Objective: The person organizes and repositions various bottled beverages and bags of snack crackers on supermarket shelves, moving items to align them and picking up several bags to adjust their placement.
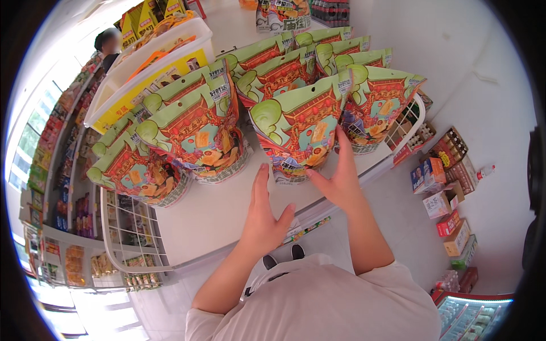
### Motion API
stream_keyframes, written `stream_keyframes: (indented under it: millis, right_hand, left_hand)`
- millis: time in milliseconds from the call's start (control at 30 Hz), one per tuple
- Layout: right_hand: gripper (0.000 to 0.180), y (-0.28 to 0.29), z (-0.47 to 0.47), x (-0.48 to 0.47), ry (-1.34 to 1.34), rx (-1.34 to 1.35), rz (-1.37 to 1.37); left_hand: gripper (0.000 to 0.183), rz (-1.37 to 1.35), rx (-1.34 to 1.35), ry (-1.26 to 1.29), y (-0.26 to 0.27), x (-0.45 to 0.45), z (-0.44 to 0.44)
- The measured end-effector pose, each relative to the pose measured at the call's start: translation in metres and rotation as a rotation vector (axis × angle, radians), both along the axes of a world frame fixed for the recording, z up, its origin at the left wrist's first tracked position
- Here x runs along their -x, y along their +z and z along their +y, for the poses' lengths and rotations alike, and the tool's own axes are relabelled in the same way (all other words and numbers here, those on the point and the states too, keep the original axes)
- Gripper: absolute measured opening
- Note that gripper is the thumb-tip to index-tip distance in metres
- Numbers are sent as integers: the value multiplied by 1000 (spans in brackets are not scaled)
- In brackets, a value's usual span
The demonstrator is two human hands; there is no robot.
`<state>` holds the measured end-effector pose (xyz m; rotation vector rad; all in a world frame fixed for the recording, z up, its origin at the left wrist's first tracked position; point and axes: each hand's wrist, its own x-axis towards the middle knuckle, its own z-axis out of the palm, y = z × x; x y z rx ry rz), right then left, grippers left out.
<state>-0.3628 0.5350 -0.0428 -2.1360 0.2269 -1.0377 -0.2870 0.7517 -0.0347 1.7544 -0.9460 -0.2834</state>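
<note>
Several green and red stand-up snack pouches stand in rows on a white shelf top. My right hand has its thumb and fingers at the lower right side of the front middle pouch; whether it bears any of the pouch's weight cannot be told. My left hand is raised over the shelf top, just below and left of that pouch, fingers apart and holding nothing. To its left stand another large pouch and a lower one. One more pouch stands close behind my right hand.
A white plastic bin with a yellow label holds packets at the back left. White wire baskets flank the shelf top. Stocked shelves line the left. Cartons stand on the floor at right. A person is at far left.
</note>
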Motion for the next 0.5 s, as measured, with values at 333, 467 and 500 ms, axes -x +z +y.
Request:
stream_keyframes:
  millis: [333, 467, 500]
  right_hand:
    - [100, 5, -7, -10, 25, 77, 119]
    - [100, 4, -8, -9, 63, 77, 135]
    - [101, 6, -8, -9, 61, 57, 149]
  left_hand:
    - [101, 91, 119, 55, 2, 6, -37]
    - [100, 128, 113, 78, 0, 10, -32]
    - [100, 109, 109, 74, -1, 8, -31]
